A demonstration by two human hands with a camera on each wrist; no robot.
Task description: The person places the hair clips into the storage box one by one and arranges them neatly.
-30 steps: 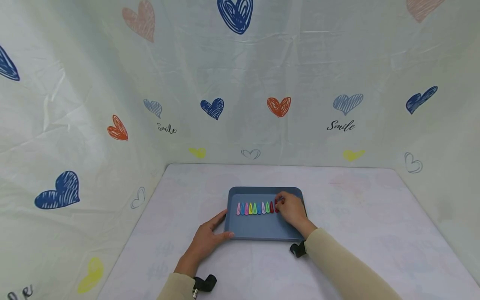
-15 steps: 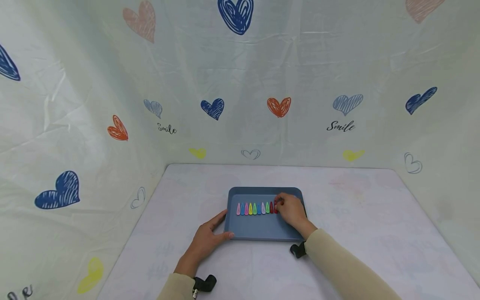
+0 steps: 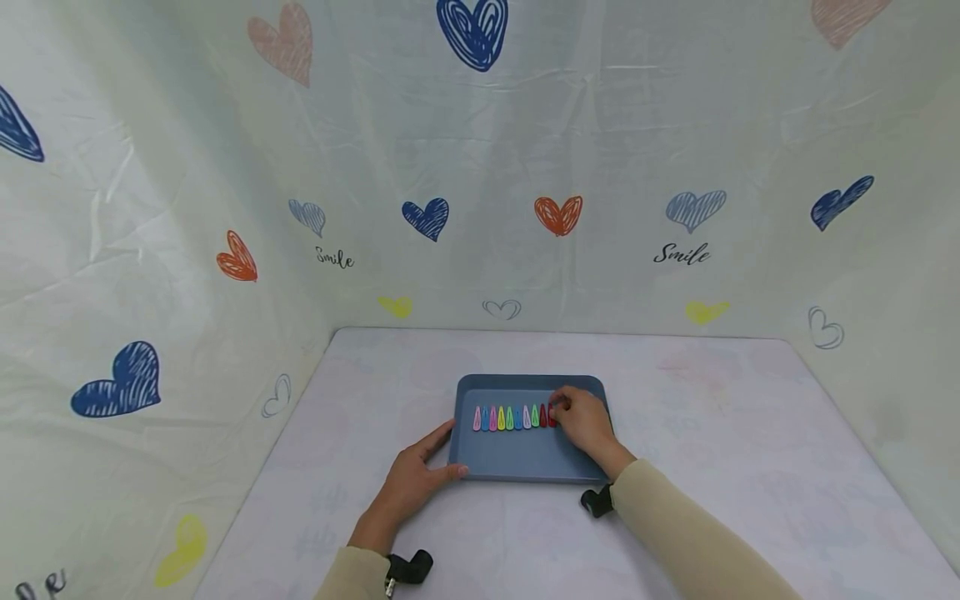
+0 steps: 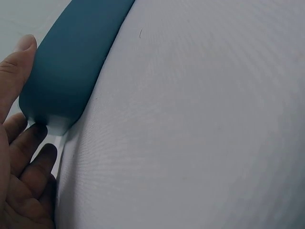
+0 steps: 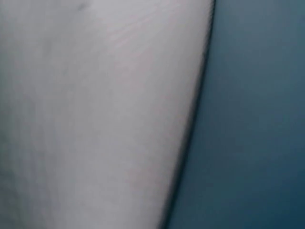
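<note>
Snap hair clips in several colours, among them a pink clip (image 3: 477,419) and a yellow clip (image 3: 502,418), lie upright side by side in a row on a blue-grey tray (image 3: 517,460). At the row's right end, my right hand (image 3: 587,423) pinches a dark red clip (image 3: 552,414), partly hidden by its fingertips, beside another dark red clip (image 3: 543,415). My left hand (image 3: 412,479) holds the tray's front left corner, thumb at the front edge and fingers along the left side. The right wrist view shows neither the right hand nor the clips.
The tray rests on a white-covered table (image 3: 712,417). Behind it and to the left hangs a pale sheet (image 3: 615,150) printed with hearts. Each wrist carries a black device, such as the left one (image 3: 411,567).
The dark red clip in my right hand has moved slightly left, closing the gap to the neighbouring red clip. My left hand and the tray have stayed put.
</note>
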